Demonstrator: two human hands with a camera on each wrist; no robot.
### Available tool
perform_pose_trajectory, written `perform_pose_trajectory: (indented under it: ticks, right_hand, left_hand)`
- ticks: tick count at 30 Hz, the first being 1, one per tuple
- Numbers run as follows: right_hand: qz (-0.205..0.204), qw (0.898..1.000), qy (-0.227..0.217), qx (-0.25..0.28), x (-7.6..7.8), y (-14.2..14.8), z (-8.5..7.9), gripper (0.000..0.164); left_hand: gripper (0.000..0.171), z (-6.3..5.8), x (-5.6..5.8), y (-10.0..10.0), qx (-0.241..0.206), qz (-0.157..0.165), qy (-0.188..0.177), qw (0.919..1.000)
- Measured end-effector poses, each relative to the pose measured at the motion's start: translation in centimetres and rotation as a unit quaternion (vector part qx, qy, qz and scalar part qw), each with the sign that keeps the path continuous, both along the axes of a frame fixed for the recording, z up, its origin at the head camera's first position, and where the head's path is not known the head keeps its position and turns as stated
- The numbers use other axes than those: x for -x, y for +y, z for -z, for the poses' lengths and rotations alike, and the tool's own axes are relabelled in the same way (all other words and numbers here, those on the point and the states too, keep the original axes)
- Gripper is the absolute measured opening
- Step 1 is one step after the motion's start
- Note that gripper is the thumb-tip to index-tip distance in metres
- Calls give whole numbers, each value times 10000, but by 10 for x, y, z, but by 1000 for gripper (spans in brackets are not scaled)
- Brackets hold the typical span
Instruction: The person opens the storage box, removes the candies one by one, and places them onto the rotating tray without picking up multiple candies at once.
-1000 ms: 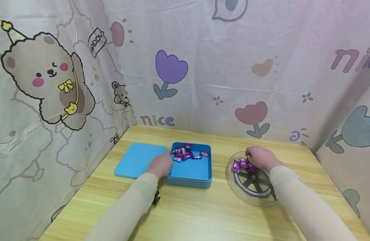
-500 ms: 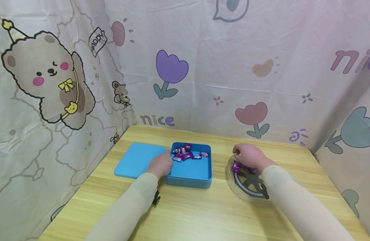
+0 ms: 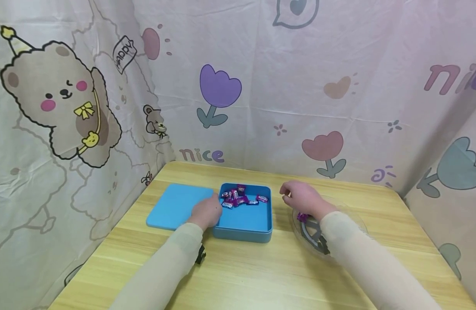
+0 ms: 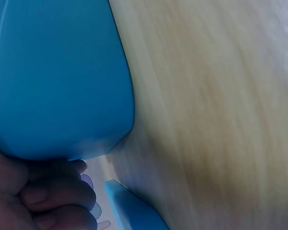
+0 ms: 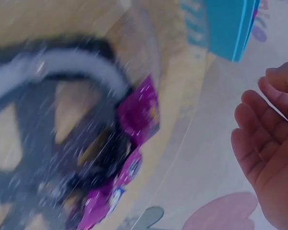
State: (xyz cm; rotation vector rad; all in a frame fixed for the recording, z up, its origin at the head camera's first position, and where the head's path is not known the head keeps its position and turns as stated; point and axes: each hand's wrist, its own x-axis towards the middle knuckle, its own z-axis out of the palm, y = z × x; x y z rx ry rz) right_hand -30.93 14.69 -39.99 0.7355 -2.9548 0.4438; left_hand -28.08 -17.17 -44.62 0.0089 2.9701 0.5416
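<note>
My left hand (image 3: 207, 212) grips the left wall of an open blue box (image 3: 242, 234); in the left wrist view its curled fingers (image 4: 62, 194) lie against the box's corner. Several purple-wrapped candies (image 3: 239, 200) lie toward the back of the box. My right hand (image 3: 304, 199) is in the air between the box and a clear round dish (image 3: 298, 234), above the dish's left rim. Its fingers are curled with thumb close to index; whether a candy is between them cannot be seen. More purple candies (image 5: 139, 112) lie in the dish, partly hidden by the right arm in the head view.
A flat blue lid (image 3: 177, 204) lies left of the box on the wooden table (image 3: 253, 275). A dark spoked, wheel-like shape (image 3: 313, 230) shows in the dish. A small black object (image 3: 200, 255) sits by the left forearm. Printed curtains hang behind and beside the table.
My right hand has moved left from over the dish's candies toward the box, rising slightly. The left hand, box and lid have stayed in place.
</note>
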Motion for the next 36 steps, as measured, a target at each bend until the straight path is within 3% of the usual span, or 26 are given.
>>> perform_pose_trajectory:
  ticks: [14,23,36]
  right_hand:
    - [-380,9992,122,-102,-4,-52,5,24]
    - [-791,9958,-176,-418,-2,-80,19,33]
    - [-865,9878,-875,-956,-2,-110,36,55]
  left_hand:
    - [55,3,2,-1,14,23,-24,10000]
    - [55,0,0,-1,-67,3,-22,10000]
    - [55,1,0,0,10,38,31,10000]
